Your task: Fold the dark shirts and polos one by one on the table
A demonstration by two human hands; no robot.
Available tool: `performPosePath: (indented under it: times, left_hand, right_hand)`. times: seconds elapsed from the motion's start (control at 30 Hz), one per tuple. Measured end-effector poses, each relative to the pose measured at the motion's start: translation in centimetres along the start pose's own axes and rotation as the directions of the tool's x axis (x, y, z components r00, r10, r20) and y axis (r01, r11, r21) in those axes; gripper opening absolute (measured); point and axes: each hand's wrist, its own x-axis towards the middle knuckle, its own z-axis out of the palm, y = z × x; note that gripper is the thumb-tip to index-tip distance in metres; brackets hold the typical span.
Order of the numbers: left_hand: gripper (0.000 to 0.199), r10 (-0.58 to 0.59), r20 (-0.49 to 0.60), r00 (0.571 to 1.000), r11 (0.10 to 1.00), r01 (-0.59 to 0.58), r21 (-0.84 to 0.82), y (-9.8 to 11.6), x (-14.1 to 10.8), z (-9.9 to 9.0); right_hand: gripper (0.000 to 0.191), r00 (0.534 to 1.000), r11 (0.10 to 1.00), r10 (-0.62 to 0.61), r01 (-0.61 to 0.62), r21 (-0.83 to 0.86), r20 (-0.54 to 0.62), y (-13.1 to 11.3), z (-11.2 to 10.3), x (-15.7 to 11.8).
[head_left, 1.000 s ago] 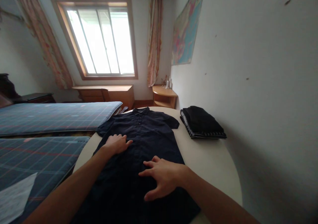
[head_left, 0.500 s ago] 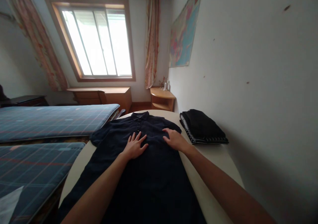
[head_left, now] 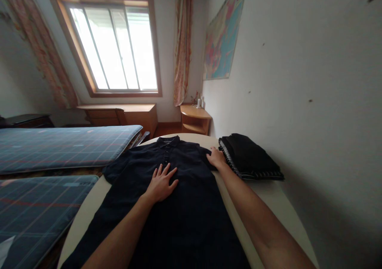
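Observation:
A dark navy polo shirt (head_left: 179, 221) lies spread front side up on a cream round table (head_left: 80, 217), its collar at the far edge. My left hand (head_left: 161, 184) rests flat on the chest just below the button placket, fingers spread. At the sleeve on the right, my right hand (head_left: 216, 157) touches the cloth, thumb apart from the fingers; some fingertips are hard to make out. Close beside that hand sits a folded stack of black cloth (head_left: 250, 155) with a pale striped edge.
Blue plaid mattresses (head_left: 68, 147) lie along the left side. A white wall (head_left: 298, 62) with a map (head_left: 222, 38) rises on the right. Beyond the table stand a wooden desk (head_left: 140, 117) under the window and a corner shelf (head_left: 195, 112).
My right hand has slid outward from the chest to the right sleeve. My left hand stays on the chest, almost unmoved. The view has shifted slightly.

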Motion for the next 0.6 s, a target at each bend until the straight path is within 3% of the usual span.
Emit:
performPosePath:
  times: [0.27, 0.37, 0.47, 0.53, 0.6]
  left_hand:
    - [0.06, -0.007, -0.012, 1.0, 1.0, 0.007, -0.017, -0.1, 0.0, 0.1]
    - [0.06, -0.006, -0.015, 1.0, 1.0, 0.006, -0.023, -0.1, 0.0, 0.0]
    - [0.059, -0.004, -0.019, 1.0, 1.0, 0.004, -0.025, -0.1, -0.1, 0.0]
    - [0.059, -0.003, -0.028, 1.0, 1.0, 0.002, -0.024, -0.2, 0.0, 0.1]
    - [0.058, -0.002, -0.034, 0.999, 1.0, 0.001, -0.025, -0.2, 0.0, 0.2]
  right_hand:
    - [0.037, 0.988, 0.991, 0.127, -0.121, 0.063, -0.093, -1.0, -2.0, 0.7]
    - [0.035, 0.981, 0.989, 0.117, -0.1, 0.109, -0.154, -2.4, -3.2, 0.8]
    - [0.033, 0.982, 0.986, 0.008, 0.024, 0.165, -0.189, -4.5, -4.1, 0.4]
    - [0.034, 0.972, 0.96, -0.15, 0.187, 0.208, -0.181, -6.0, -4.2, -0.3]
    - [0.04, 0.92, 0.891, -0.363, 0.39, 0.232, -0.149, -7.2, -3.8, -1.5]
